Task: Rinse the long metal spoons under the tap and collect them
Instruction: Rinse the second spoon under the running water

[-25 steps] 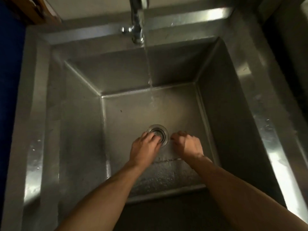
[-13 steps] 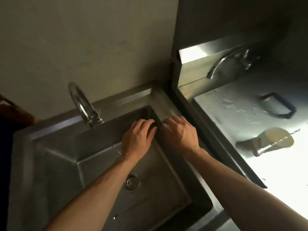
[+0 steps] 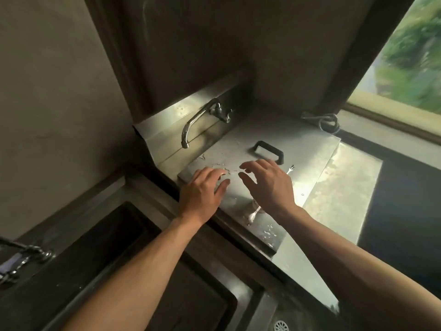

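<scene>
A long metal spoon (image 3: 251, 216) lies on the wet steel cover (image 3: 307, 173) to the right of the sink. Its near end shows below my right wrist. A forked metal tip (image 3: 290, 168) sticks out past my right hand; I cannot tell whether it is the same piece. Something clear like a glass (image 3: 259, 207) lies under that hand, mostly hidden. My right hand (image 3: 267, 185) hovers over them with fingers spread and nothing in it. My left hand (image 3: 202, 192) is open, fingers resting near the cover's left edge.
A black handle (image 3: 268, 151) sits on the cover just beyond my fingers. A curved tap (image 3: 198, 121) sticks out of the backsplash behind it. The dark sink (image 3: 114, 259) is at lower left, with another tap (image 3: 19, 259). A coiled hose (image 3: 328, 120) lies by the window.
Both hands rose out of the sink basin and moved right, onto the steel cover. The view swung right with them, away from the running tap.
</scene>
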Available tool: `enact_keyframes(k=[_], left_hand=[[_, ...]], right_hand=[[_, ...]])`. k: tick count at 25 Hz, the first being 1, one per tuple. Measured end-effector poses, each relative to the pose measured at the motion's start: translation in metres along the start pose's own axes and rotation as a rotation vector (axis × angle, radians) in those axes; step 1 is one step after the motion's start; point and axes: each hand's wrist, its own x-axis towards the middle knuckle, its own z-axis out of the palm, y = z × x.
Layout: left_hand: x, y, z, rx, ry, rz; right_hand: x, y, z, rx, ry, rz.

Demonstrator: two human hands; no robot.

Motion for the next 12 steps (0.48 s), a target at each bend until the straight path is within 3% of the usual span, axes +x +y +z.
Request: enact_keyframes(k=[6, 12], left_hand=[[0.030, 0.048, 0.036, -0.074, -0.162, 0.068], [0.039, 0.063, 0.067, -0.100, -0.347, -0.037]], right_hand=[[-0.012, 0.078, -0.026, -0.108, 0.002, 0.187], [-0.029, 0.105, -0.003, -0.086, -0.115, 0.333]])
